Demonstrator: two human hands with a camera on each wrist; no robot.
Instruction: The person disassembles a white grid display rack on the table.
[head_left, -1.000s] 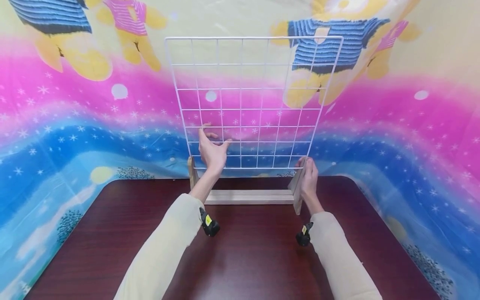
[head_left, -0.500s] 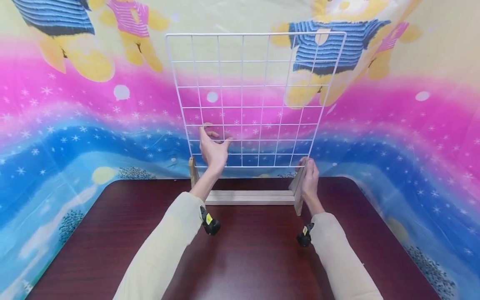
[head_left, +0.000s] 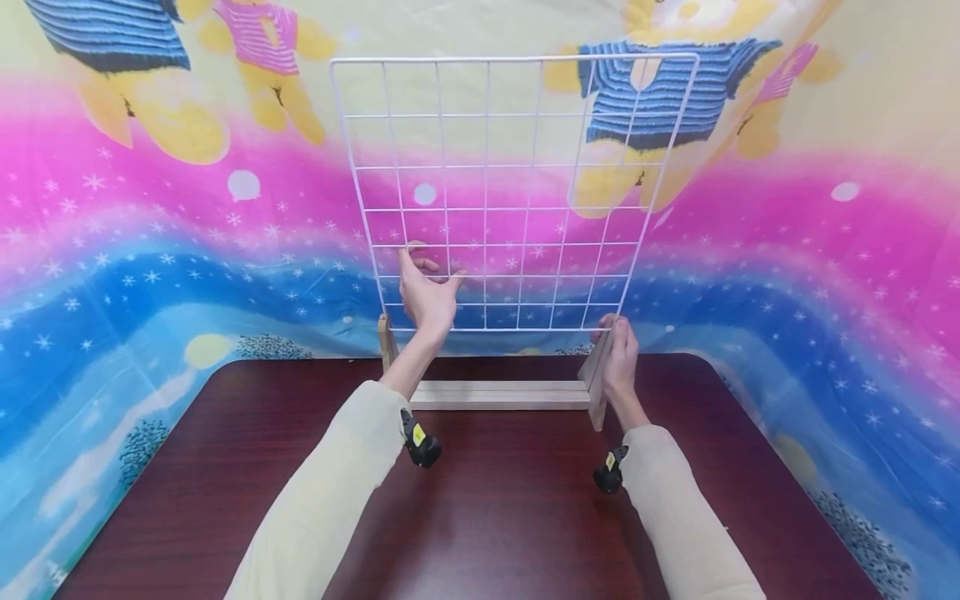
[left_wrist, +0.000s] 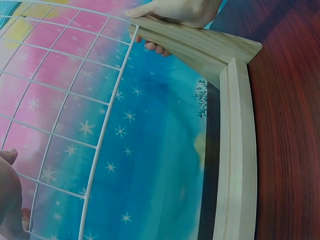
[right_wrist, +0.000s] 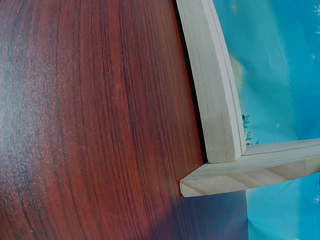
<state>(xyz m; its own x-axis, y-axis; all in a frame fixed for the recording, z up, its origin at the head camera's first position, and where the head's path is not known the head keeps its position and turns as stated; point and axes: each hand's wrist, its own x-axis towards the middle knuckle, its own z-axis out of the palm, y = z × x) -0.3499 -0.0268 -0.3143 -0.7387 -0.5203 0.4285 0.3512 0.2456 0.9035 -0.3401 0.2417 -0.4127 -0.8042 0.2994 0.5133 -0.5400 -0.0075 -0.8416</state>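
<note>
A white wire grid panel [head_left: 486, 167] stands upright above a pale wooden stand [head_left: 498, 395]. My left hand [head_left: 429, 300] grips the panel's lower left part, its fingers reaching through the wires. The stand's right upright [head_left: 597, 375] is held near its top by my right hand [head_left: 620, 354]. In the left wrist view, the right hand [left_wrist: 182, 10] wraps the grooved upright [left_wrist: 220, 47], and a lower corner of the panel [left_wrist: 102, 127] meets its tip. The left upright [head_left: 386, 337] is partly hidden by my left arm. In the right wrist view, the crossbar [right_wrist: 215, 100] joins the upright [right_wrist: 250, 175].
The stand rests on a dark red-brown wooden table [head_left: 510, 500] near its back edge. Behind and beside the table hangs a colourful printed cloth [head_left: 750, 233]. A small black camera sits on each wrist, the left one [head_left: 422, 446] and the right one [head_left: 609, 473].
The panel has risen slightly, its top edge and bottom edge both higher in the head view. My left hand has moved up a little with it. The right hand and the stand stay nearly still.
</note>
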